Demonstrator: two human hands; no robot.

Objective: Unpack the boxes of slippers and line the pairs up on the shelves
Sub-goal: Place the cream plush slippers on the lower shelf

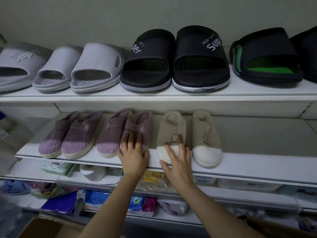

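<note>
1. Both hands up on the middle shelf [240, 164], flat and spread, holding nothing.
2. Left hand [133, 157] resting on the toe of the purple slipper [137, 133], fingers fanned over its soft top.
3. Right hand [178, 158] laid on the toe of the cream slipper [171, 134], fingers straight and apart, thumb down by the front edge.
4. Between the two hands, a bare gap of shelf; purple slipper just left of it, cream slipper just right.
5. Long way of each slipper running front to back: toes at the shelf edge near the hands, heels toward the wall.
6. Left hand nearer the purple pairs, right hand nearer the cream pair, so likely a small nudge from each to straighten the row.
7. Other cream slipper [206, 138] just beside its twin, not touched.
8. Purple ones fuzzy with ribbed lines and a pale sole; cream ones smooth and plush with a tiny bunny picture and a round bump at the heel.
9. On the top shelf [154, 97], grey slides [77, 67] and black slides [173, 59], smooth and rubbery, open at the front.
10. Down at the bottom, a brown cardboard box [44, 227], perhaps open; too blurry to see inside.
</note>
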